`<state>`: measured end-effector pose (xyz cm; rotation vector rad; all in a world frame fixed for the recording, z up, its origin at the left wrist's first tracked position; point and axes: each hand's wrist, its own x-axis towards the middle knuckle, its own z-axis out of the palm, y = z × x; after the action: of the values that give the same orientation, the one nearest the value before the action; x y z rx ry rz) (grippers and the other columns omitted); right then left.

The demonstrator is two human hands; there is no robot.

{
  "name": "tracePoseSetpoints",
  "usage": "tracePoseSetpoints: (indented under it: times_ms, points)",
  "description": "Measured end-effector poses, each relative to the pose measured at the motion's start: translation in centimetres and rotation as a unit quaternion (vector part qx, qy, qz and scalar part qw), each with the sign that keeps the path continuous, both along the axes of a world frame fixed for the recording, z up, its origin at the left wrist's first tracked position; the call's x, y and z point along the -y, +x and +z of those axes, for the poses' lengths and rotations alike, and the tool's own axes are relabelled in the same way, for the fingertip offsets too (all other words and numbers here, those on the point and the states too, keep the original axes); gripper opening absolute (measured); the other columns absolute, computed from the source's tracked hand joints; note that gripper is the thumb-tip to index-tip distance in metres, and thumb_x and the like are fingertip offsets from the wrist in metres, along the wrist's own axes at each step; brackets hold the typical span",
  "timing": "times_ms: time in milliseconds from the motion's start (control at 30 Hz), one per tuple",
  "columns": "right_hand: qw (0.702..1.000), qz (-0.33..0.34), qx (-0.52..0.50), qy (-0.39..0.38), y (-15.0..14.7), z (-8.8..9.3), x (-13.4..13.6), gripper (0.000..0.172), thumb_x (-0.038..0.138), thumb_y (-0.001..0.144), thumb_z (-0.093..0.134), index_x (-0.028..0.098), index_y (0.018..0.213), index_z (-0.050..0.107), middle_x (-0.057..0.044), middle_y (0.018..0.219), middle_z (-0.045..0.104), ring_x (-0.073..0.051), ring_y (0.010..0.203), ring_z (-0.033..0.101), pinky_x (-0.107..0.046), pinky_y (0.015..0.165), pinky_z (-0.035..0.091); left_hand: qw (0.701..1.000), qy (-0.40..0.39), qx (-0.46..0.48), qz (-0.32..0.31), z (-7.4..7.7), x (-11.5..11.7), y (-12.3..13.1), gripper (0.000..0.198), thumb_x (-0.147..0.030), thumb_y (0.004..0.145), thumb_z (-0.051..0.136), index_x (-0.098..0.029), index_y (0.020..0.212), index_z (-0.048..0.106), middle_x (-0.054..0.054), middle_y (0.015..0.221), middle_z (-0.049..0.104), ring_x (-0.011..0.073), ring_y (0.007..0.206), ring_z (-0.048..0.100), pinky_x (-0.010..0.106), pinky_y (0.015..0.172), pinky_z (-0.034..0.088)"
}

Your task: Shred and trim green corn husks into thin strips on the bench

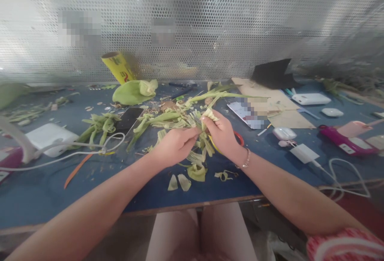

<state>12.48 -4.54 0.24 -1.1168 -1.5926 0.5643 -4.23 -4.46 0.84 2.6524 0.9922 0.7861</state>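
Observation:
My right hand point(221, 133) pinches a pale green woven plant piece point(210, 113) between thumb and fingers, its loose strips hanging below. Fingers closed, my left hand point(178, 145) meets the same piece from the left, at its lower strips. Cut leaf strips point(168, 119) lie heaped behind and under both hands. Two small pale leaf pieces point(183, 182) and a curled green scrap point(197, 172) are near the table's front. Red and yellow handles show partly behind my right hand.
A yellow tube point(118, 68) leans at the back beside a large green leaf bundle point(132, 92). A dark phone point(129, 121) lies left, a lit phone point(247, 113) right. White chargers, cables and a purple power strip point(348, 140) are on the right; a white box point(51, 139) sits left.

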Motion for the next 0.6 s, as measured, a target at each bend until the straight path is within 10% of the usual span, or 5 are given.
tracePoseSetpoints:
  times_ms: [267,467,600]
  points:
    - [0.985,0.039,-0.149,-0.083,0.3,0.0,-0.7,0.028,0.041,0.083,0.051,0.021,0.068,0.041,0.007,0.056,0.036,-0.006,0.048,0.034,-0.021,0.047,0.030,0.991,-0.076,0.106,0.041,-0.3,0.5,0.4,0.036,-0.021,0.080,0.050,-0.019,0.116,0.053,0.008,0.099,0.062,0.0168,0.085,0.059,0.029,0.077,0.047]
    - [0.882,0.066,-0.437,-0.162,-0.2,0.3,-1.0,0.029,0.046,0.074,0.064,0.022,0.079,0.047,0.007,0.067,0.047,-0.005,0.052,0.043,-0.019,0.046,0.036,0.894,-0.254,0.359,0.084,-1.1,-0.5,0.5,0.049,-0.038,0.072,0.064,-0.019,0.117,0.053,0.010,0.110,0.063,0.0224,0.102,0.059,0.038,0.086,0.049]
    - [0.854,0.124,-0.459,-0.212,-0.9,0.4,-0.6,0.032,0.045,0.069,0.069,0.022,0.077,0.050,0.007,0.065,0.048,-0.006,0.054,0.045,-0.021,0.052,0.042,0.953,-0.165,0.239,0.085,-1.4,-0.8,0.1,0.027,-0.038,0.074,0.063,-0.017,0.090,0.066,0.008,0.089,0.069,0.0211,0.087,0.063,0.033,0.077,0.050]
